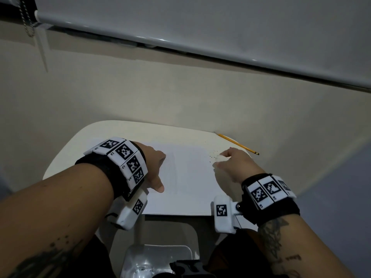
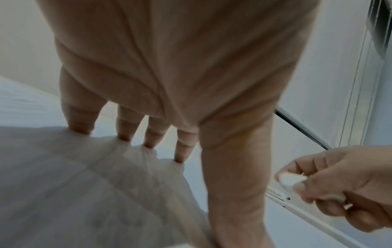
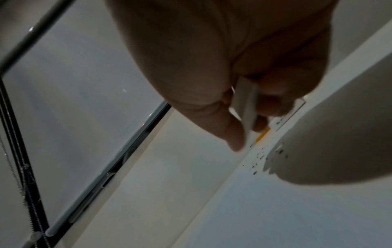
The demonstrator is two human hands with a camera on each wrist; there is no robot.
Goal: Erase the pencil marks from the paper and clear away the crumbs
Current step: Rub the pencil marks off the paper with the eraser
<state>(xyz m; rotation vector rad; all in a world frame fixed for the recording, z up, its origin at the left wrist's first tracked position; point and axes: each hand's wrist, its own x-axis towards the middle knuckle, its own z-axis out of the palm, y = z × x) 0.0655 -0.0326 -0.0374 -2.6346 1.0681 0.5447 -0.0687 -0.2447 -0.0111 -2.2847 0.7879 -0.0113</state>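
Observation:
A white sheet of paper (image 1: pixel 186 177) lies on a small pale table (image 1: pixel 66 155). My left hand (image 1: pixel 155 169) rests on the sheet's left part, its straight fingertips (image 2: pixel 125 137) pressing down on the paper (image 2: pixel 63 184). My right hand (image 1: pixel 230 161) hovers over the sheet's far right corner and pinches a white eraser (image 1: pixel 220 157), also seen between thumb and fingers in the left wrist view (image 2: pixel 290 180) and the right wrist view (image 3: pixel 246 107). Dark eraser crumbs (image 1: pixel 213 155) are scattered beside it on the paper (image 3: pixel 257 161).
A yellow pencil (image 1: pixel 236 144) lies at the table's far right edge against the wall; its tip shows in the right wrist view (image 3: pixel 263 135). A window blind with a bead chain (image 1: pixel 27 19) hangs above. A chair seat (image 1: pixel 156 257) shows below the table.

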